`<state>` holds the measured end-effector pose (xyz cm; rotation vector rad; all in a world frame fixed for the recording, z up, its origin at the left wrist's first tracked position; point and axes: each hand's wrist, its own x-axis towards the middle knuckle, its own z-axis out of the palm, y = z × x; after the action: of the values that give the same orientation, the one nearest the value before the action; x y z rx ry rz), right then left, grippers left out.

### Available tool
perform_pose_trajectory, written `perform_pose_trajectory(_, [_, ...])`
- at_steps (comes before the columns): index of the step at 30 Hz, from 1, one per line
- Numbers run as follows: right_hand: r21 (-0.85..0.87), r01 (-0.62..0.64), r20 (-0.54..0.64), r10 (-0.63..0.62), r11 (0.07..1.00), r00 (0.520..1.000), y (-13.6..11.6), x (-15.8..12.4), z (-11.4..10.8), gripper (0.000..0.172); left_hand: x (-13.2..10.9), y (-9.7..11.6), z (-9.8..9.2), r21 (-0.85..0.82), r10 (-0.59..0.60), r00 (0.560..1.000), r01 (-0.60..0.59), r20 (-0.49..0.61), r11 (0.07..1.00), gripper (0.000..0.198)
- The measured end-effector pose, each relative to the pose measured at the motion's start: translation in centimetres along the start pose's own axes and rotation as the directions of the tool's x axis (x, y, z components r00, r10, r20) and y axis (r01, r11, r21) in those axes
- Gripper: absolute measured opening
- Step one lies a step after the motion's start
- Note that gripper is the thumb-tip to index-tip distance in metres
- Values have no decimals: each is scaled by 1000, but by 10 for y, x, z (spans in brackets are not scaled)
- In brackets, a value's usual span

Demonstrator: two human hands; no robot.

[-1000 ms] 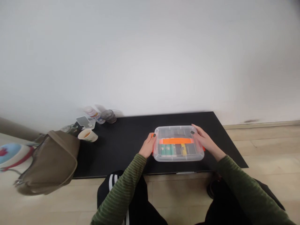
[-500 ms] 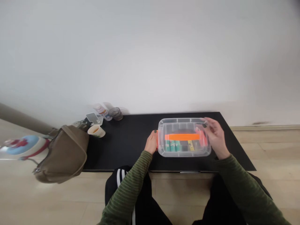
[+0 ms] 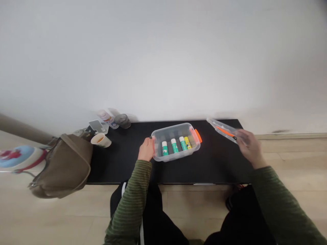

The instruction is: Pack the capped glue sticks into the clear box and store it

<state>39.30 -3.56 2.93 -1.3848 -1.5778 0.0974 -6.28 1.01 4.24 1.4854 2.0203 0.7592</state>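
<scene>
A clear plastic storage box point(image 3: 176, 157) with orange side clips sits uncovered on the black table point(image 3: 122, 160). Inside lie three green glue sticks point(image 3: 174, 145) with white caps and a yellow glue stick point(image 3: 188, 143). My left hand point(image 3: 146, 149) is closed on the box's left end, at its clip. Off to the right, my right hand point(image 3: 251, 148) grips the clear lid point(image 3: 213, 123), which is tilted and has an orange handle point(image 3: 224, 132). Blur softens the right fingers.
At the table's left end stand a paper cup point(image 3: 104, 143) with amber liquid, a dark glass point(image 3: 123, 121), a spray bottle point(image 3: 106, 116) and a white device point(image 3: 96, 126). A brown bag point(image 3: 63, 166) rests beside them. A white wall point(image 3: 163, 68) rises behind.
The lid has come off the box and moved right and up in my right hand. The box has shifted left and turned slightly, with my left hand still on its end.
</scene>
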Motion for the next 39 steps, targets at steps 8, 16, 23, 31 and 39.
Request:
perform_pose_trajectory(8, [-384, 322, 493, -102, 866, 864, 15, -14, 20, 27, -6, 1, -23, 294, 216, 955, -151, -202, 944, 33])
perform_pose_trajectory(16, [-448, 249, 629, 105, 859, 770, 37, -33, 31, 37, -38, 17, 7, 176, 658, 702, -709, 273, 683, 23])
perform_pose_trajectory(23, [-285, 140, 404, -14, 948, 915, -37, -17, 50, 31, -56, 27, 21, 339, 528, 806, -592, 268, 731, 29])
perform_pose_trajectory(31, [-449, 218, 772, 253, 867, 582, -176, 55, 175, 40, -64, 29, 32, 366, 491, 830, -557, 264, 745, 39])
perform_pose_trajectory(39, [-580, 115, 804, 544, 806, 239, -175, 55, 273, 53, -70, 32, 33, 391, 523, 805, -593, 278, 704, 38])
